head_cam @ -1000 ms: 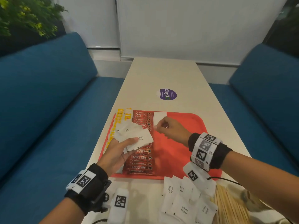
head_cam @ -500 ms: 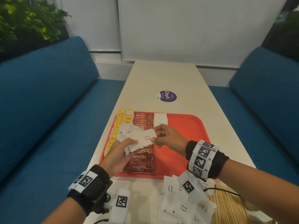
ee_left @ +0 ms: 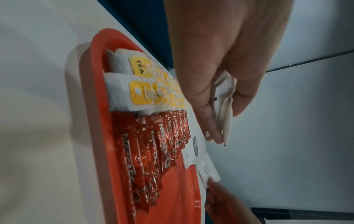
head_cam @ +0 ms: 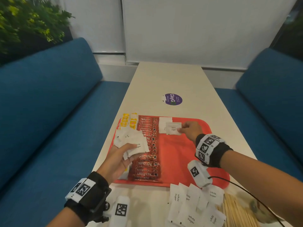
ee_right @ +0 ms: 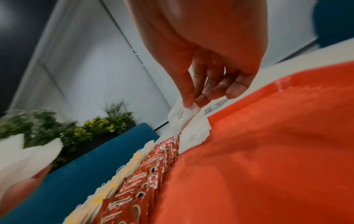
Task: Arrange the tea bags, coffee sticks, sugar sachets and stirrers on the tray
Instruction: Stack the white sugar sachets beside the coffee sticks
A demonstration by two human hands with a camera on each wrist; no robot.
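Note:
A red tray [head_cam: 183,154] holds a column of yellow-tagged tea bags [head_cam: 128,122] at its left edge and a column of red coffee sticks [head_cam: 148,148] beside them. My left hand [head_cam: 121,154] grips a fanned stack of white sugar sachets [head_cam: 131,141] above the coffee sticks. My right hand [head_cam: 188,130] pinches one sugar sachet [head_cam: 173,128] by its edge, just over the sachets lying at the tray's far end [head_cam: 164,123]. The pinched sachet [ee_right: 180,116] hangs tilted above the laid ones [ee_right: 193,134]. The left hand's stack [ee_left: 226,106] shows edge-on in the left wrist view.
Loose sugar sachets [head_cam: 193,205] lie on the table in front of the tray, with wooden stirrers [head_cam: 236,212] to their right. A purple round sticker [head_cam: 173,99] sits farther up the table. Blue benches [head_cam: 49,112] flank both sides.
My right hand took a sachet from the left hand's stack and carried it to the far end of the tray. The left hand stayed over the coffee sticks.

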